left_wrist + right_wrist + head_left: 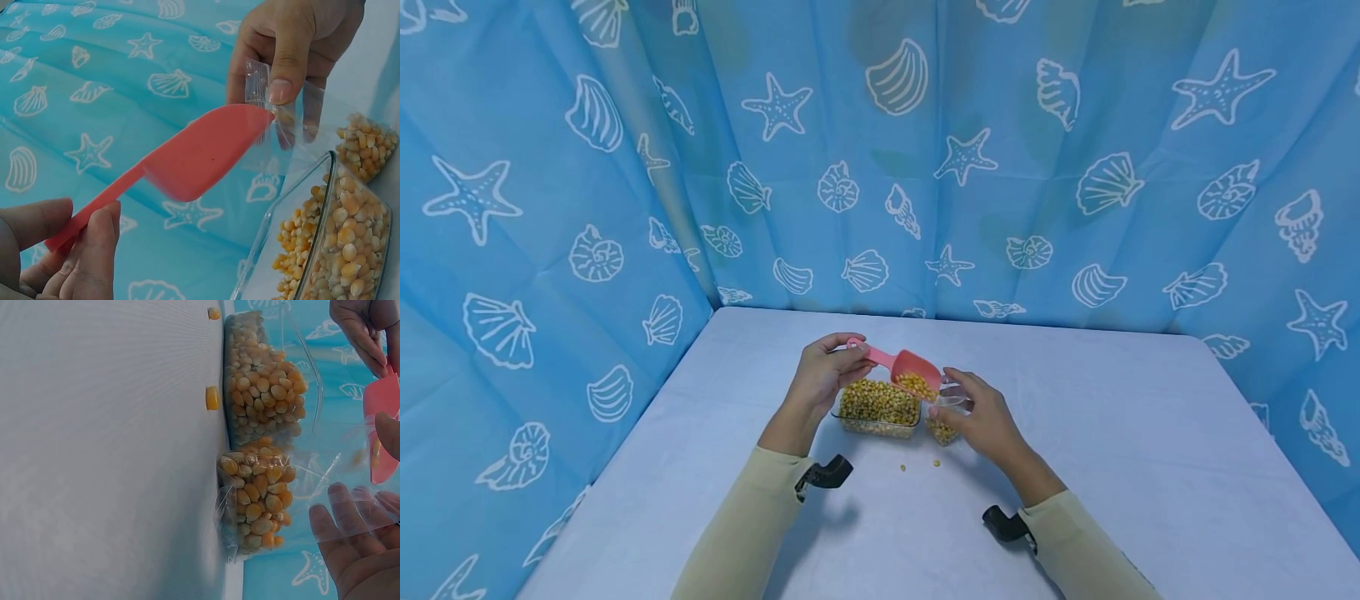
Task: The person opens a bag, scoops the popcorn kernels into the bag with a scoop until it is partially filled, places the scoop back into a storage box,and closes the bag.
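My left hand (830, 372) pinches the handle of a pink scoop (912, 367) between thumb and fingers. Corn kernels (917, 385) lie in the scoop, which tilts down to the right. Its tip reaches the mouth of a clear plastic bag (337, 469), as the left wrist view shows too. My right hand (985, 414) pinches the bag near its top, with the thumb on one side and fingers on the other. Kernels (259, 500) fill the bag's bottom, which sits at the table surface. Left of the bag, under the scoop, stands a glass container (880, 428) of corn kernels.
Two loose kernels (937, 463) lie on the white table (1112, 433) in front of the container. A blue curtain (850, 233) with white shells and starfish hangs behind and left of the table. Black wrist cameras (831, 472) stick out from both sleeves.
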Demonstrator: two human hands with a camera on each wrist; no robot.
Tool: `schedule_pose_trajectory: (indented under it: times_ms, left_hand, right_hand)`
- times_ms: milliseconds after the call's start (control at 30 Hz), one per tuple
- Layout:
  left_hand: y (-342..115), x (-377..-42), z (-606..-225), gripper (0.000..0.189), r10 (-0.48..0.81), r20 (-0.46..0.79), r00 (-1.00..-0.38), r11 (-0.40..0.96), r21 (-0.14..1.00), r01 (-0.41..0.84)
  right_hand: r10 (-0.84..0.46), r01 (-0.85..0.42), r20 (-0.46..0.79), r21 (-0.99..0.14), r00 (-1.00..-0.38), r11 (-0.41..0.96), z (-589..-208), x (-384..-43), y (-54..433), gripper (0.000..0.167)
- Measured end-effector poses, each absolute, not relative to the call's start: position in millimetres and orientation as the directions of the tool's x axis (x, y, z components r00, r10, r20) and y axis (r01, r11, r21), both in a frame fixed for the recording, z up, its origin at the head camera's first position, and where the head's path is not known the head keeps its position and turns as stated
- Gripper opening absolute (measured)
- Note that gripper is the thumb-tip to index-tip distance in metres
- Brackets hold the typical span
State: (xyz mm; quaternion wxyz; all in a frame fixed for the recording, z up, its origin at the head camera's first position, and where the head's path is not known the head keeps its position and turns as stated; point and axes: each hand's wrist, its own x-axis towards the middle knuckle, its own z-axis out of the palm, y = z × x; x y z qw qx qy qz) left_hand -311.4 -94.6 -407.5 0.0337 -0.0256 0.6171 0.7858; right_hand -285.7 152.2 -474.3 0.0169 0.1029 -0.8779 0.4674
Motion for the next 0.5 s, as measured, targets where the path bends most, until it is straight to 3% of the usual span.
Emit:
schedule_pose_trajectory:
  times_ms: [500]
  left_hand:
    - [-91.9,-306.4,-402.6,0.024,0.011,-0.051,-0.999,-0.206,0.977,-0.052]
  right_hand:
    - [-0.164,-0.193,0.123,-0.822,-0.979,0.536,-475.0,-286.1,153.4,0.072]
